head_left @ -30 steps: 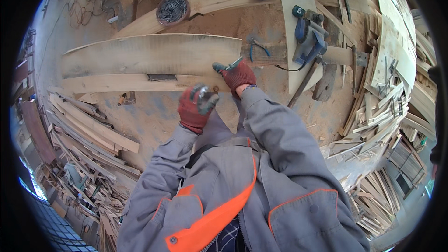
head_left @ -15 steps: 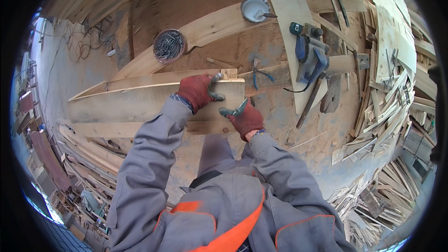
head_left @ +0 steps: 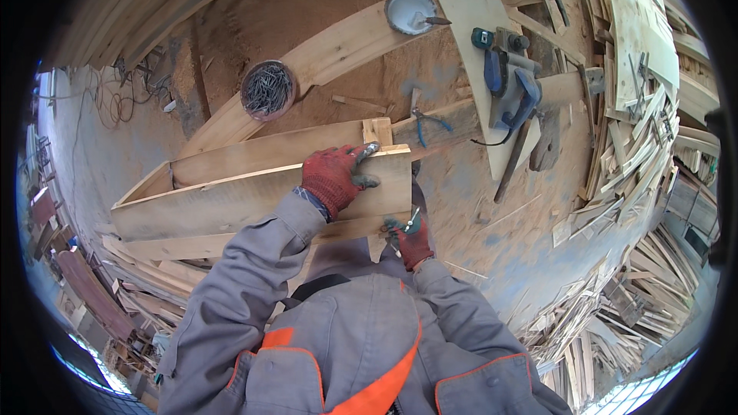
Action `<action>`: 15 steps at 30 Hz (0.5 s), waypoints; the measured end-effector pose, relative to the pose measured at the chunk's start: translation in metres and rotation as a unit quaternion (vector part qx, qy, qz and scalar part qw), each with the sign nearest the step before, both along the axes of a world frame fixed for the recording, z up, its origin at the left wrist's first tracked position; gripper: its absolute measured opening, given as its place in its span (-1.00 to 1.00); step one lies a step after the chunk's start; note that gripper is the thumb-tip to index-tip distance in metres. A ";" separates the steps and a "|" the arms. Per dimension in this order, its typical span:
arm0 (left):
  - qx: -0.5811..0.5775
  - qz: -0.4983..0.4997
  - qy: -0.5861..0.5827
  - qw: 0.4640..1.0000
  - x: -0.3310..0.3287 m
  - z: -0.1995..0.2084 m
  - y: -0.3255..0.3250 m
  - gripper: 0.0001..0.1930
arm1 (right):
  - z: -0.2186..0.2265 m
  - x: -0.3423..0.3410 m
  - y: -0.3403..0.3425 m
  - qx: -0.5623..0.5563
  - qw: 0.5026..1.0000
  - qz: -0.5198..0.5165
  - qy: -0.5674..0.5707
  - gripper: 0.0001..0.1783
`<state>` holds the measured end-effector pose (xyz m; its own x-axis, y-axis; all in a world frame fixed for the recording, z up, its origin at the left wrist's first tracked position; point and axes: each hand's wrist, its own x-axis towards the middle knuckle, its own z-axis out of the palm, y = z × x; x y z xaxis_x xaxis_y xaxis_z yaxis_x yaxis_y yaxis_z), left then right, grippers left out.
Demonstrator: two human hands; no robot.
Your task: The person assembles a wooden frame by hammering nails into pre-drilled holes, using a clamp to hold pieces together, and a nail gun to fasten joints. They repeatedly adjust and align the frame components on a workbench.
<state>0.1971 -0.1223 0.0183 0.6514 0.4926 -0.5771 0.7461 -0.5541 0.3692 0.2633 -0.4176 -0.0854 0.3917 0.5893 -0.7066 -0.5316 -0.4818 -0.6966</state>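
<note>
A long, narrow wooden box (head_left: 207, 204) of pale boards stands in front of me, its hollow side facing up and away. My left hand (head_left: 338, 179), in a red knitted glove with dark fingertips, grips the top edge of its near board close to the right end. Below that end, by the box's lower right corner, is my right hand (head_left: 411, 242) in a matching glove. Its fingers are drawn together, and a small pale thing shows at them, too small to name. A small wood block (head_left: 377, 131) sits in the box's far right corner.
Beyond the box, a plank carries a bowl of nails (head_left: 268, 90) and a bowl of white paste (head_left: 410, 11). Pliers (head_left: 421, 124) lie right of the box, near a blue power planer (head_left: 510, 84) and a hammer (head_left: 515, 163). Scrap wood (head_left: 607, 177) is heaped at right.
My right hand has moved from the near board's face down to the lower right corner. My left hand stays on the top edge; the box has tipped slightly, showing more of its inside.
</note>
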 end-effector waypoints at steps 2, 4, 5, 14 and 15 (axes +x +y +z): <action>-0.008 -0.009 0.020 1.000 0.000 0.000 -0.001 -0.18 | 0.001 -0.005 0.000 -0.019 1.000 -0.016 -0.003 -0.52; -0.002 -0.023 0.038 0.999 0.001 -0.001 0.000 -0.20 | 0.007 -0.005 0.003 -0.029 0.999 -0.020 -0.028 -0.58; 0.008 -0.026 0.032 0.999 0.001 -0.001 0.001 -0.21 | 0.010 -0.004 0.006 -0.029 0.998 -0.015 -0.051 -0.63; -0.042 -0.030 0.029 0.998 0.008 0.006 0.012 -0.27 | 0.010 0.005 0.015 -0.015 0.993 0.037 -0.112 -0.46; -0.044 -0.039 0.046 0.997 0.008 0.008 0.011 -0.27 | 0.008 0.006 0.013 -0.038 0.988 0.060 -0.135 -0.45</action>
